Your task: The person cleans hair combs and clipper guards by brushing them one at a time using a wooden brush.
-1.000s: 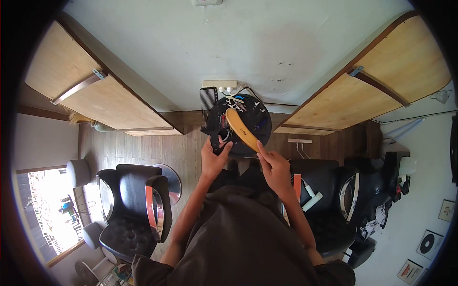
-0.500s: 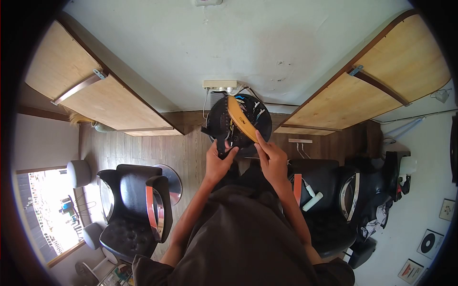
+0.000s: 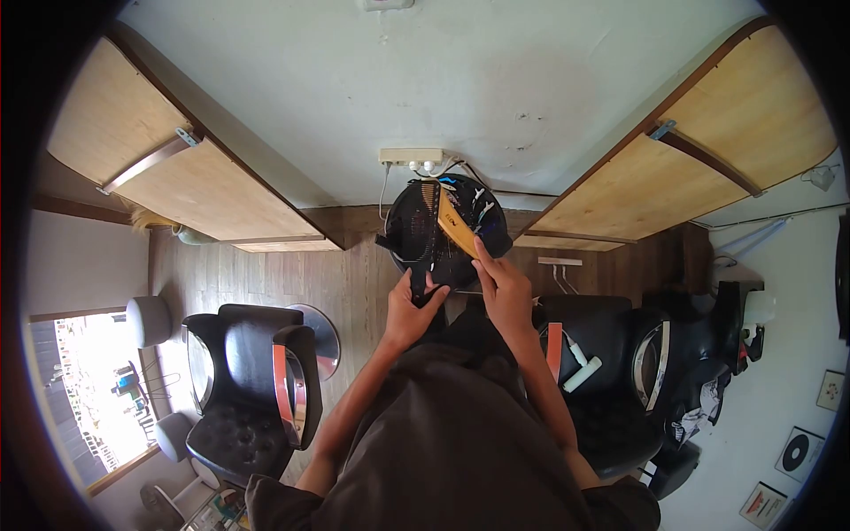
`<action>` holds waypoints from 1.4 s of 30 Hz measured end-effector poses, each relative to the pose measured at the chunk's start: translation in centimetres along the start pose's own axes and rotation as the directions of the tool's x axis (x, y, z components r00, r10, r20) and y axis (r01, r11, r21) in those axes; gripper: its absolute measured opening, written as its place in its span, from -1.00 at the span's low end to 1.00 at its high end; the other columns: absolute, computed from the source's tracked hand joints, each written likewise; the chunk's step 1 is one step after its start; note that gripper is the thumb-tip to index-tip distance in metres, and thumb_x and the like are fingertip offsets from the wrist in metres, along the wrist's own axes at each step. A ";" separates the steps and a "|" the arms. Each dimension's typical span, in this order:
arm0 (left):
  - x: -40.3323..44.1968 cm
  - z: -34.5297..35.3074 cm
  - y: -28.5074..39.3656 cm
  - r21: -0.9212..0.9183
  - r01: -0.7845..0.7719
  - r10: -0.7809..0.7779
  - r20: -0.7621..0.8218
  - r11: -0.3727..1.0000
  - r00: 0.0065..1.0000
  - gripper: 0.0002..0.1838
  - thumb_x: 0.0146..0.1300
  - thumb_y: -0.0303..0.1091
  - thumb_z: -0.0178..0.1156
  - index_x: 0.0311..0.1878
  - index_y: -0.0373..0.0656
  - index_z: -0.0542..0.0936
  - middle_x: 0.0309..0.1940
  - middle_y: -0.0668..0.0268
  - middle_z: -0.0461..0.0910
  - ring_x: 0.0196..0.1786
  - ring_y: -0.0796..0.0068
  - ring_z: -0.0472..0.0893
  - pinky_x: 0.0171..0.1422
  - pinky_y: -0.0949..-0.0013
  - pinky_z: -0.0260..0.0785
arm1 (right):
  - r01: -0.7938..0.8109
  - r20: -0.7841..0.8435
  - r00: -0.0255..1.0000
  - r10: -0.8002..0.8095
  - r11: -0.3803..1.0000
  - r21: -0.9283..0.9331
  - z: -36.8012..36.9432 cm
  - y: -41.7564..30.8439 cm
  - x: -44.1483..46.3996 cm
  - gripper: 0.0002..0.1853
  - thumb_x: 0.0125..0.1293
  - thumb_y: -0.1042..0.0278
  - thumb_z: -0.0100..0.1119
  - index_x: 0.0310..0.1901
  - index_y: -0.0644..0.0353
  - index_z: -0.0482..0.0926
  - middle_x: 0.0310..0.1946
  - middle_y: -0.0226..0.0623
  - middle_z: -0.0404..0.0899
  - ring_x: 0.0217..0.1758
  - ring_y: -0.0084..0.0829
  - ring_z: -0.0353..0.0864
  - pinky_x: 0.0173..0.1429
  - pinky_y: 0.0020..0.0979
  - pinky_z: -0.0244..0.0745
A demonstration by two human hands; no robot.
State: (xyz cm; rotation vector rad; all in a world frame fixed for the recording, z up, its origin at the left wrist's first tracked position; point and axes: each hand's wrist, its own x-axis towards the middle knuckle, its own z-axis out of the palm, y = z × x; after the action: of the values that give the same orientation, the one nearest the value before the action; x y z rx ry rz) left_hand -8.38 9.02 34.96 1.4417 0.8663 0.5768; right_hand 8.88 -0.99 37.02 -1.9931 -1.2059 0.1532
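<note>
My left hand (image 3: pixel 410 311) is closed around the dark handle of a black comb (image 3: pixel 420 226), which points away from me. In my right hand (image 3: pixel 505 288) is a brush with a curved yellow wooden back (image 3: pixel 456 228) that has dark lettering on it. The brush lies right alongside the comb, its bristle side turned toward it; whether they touch I cannot tell. Beneath both is a round black tray (image 3: pixel 496 232) holding hair clips (image 3: pixel 483 209) and other small items. My hands and the tools cover much of the tray.
A power strip (image 3: pixel 411 157) with plugs and cables sits on the wall behind the tray. Wooden panels (image 3: pixel 177 168) flank both sides. Black salon chairs (image 3: pixel 252 354) stand at left and right, and a white bottle-like object (image 3: pixel 581 374) rests on the right chair.
The comb has turned more upright and shifted slightly right. The brush has moved a little down and right, staying beside it. Both hands keep their hold.
</note>
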 end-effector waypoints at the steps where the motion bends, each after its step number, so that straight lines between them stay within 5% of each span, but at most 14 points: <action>1: 0.0 0.0 0.0 0.001 0.001 -0.001 0.000 1.000 1.000 -0.73 0.33 -0.49 0.50 -0.08 -0.27 0.55 -0.34 0.40 0.71 -0.23 0.78 0.61 -0.06 0.55 0.50 | 0.000 0.000 1.000 0.000 1.000 0.001 0.0 0.0 0.2 -0.44 0.49 0.37 0.34 0.49 -0.21 0.57 -0.43 -0.24 0.56 -0.46 -0.24 0.59 -0.30 -0.21 0.52; 10: 1.6 -1.7 0.2 -0.280 0.142 -0.182 -0.122 0.950 0.976 -0.70 0.38 -0.52 0.44 -0.17 -0.09 0.43 -0.44 0.57 0.51 -0.45 0.83 0.47 -0.40 0.59 0.30 | -0.012 -0.019 1.000 0.012 1.000 0.023 -2.3 -0.1 -0.9 -0.44 0.49 0.40 0.35 0.48 -0.15 0.57 -0.50 -0.21 0.48 -0.50 -0.24 0.52 -0.33 -0.21 0.47; 12: 1.8 -1.8 -0.4 -0.221 0.085 -0.110 -0.103 0.972 0.989 -0.65 0.42 -0.57 0.38 -0.12 0.00 0.35 -0.53 0.59 0.39 -0.64 0.82 0.35 -0.62 0.54 0.08 | -0.039 0.010 0.999 0.039 0.999 -0.018 -2.4 0.2 -1.3 -0.45 0.49 0.40 0.34 0.48 -0.15 0.58 -0.51 -0.21 0.47 -0.50 -0.24 0.51 -0.34 -0.21 0.46; 19: 0.5 -0.1 -0.1 -0.127 -0.018 0.016 -0.016 0.992 1.000 -0.66 0.41 -0.56 0.40 -0.15 -0.04 0.37 -0.52 0.55 0.44 -0.63 0.80 0.39 -0.61 0.54 0.14 | -0.037 -0.058 0.998 0.038 0.999 0.021 -0.9 0.6 0.4 -0.48 0.48 0.42 0.35 0.44 -0.13 0.61 -0.55 -0.21 0.36 -0.54 -0.32 0.35 -0.35 -0.31 0.38; 21: 0.2 0.1 0.2 -0.181 0.095 -0.095 0.010 0.979 0.995 -0.70 0.38 -0.50 0.45 -0.16 -0.07 0.44 -0.46 0.56 0.51 -0.51 0.83 0.44 -0.45 0.57 0.28 | -0.023 -0.078 0.997 0.025 1.000 0.020 -0.7 0.8 0.9 -0.49 0.49 0.41 0.36 0.44 -0.14 0.62 -0.55 -0.21 0.37 -0.54 -0.32 0.35 -0.36 -0.30 0.39; 28: 1.6 -0.7 0.2 -0.286 0.107 -0.128 -0.056 0.952 0.990 -0.69 0.39 -0.53 0.43 -0.17 -0.05 0.41 -0.49 0.56 0.47 -0.57 0.82 0.44 -0.55 0.55 0.22 | -0.019 -0.101 0.995 0.027 0.996 0.085 -1.5 0.8 0.3 -0.49 0.49 0.42 0.35 0.43 -0.14 0.62 -0.56 -0.22 0.34 -0.54 -0.33 0.32 -0.36 -0.32 0.37; 30: 2.1 -1.4 0.2 -0.331 0.137 -0.188 -0.126 0.934 0.974 -0.69 0.39 -0.53 0.42 -0.17 -0.06 0.40 -0.49 0.57 0.45 -0.57 0.83 0.42 -0.55 0.54 0.21 | -0.020 -0.058 0.998 0.021 1.000 0.018 -1.9 1.4 -0.6 -0.47 0.50 0.40 0.34 0.46 -0.15 0.59 -0.51 -0.20 0.46 -0.50 -0.23 0.47 -0.32 -0.23 0.45; 37: 1.5 -1.3 -0.9 -0.152 0.045 -0.050 -0.030 0.987 0.998 -0.69 0.39 -0.50 0.44 -0.16 -0.06 0.41 -0.44 0.56 0.51 -0.51 0.83 0.45 -0.50 0.56 0.26 | -0.045 -0.041 0.998 0.045 0.999 -0.009 -1.4 1.8 -0.3 -0.46 0.50 0.40 0.34 0.47 -0.14 0.59 -0.52 -0.20 0.43 -0.50 -0.22 0.46 -0.32 -0.23 0.45; 42: -0.1 0.0 0.7 -0.175 0.153 -0.150 0.029 0.973 0.988 -0.68 0.38 -0.49 0.45 -0.16 -0.05 0.41 -0.43 0.56 0.53 -0.47 0.81 0.49 -0.46 0.57 0.30 | -0.017 -0.091 0.996 0.017 1.000 0.006 -0.6 2.1 1.2 -0.47 0.49 0.43 0.35 0.45 -0.13 0.60 -0.55 -0.20 0.35 -0.54 -0.32 0.32 -0.36 -0.33 0.37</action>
State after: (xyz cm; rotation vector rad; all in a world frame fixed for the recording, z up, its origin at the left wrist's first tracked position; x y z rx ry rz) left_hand -8.34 9.02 35.67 1.2062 0.8821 0.5135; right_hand 11.24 -0.85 36.36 -1.9845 -1.1297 0.0728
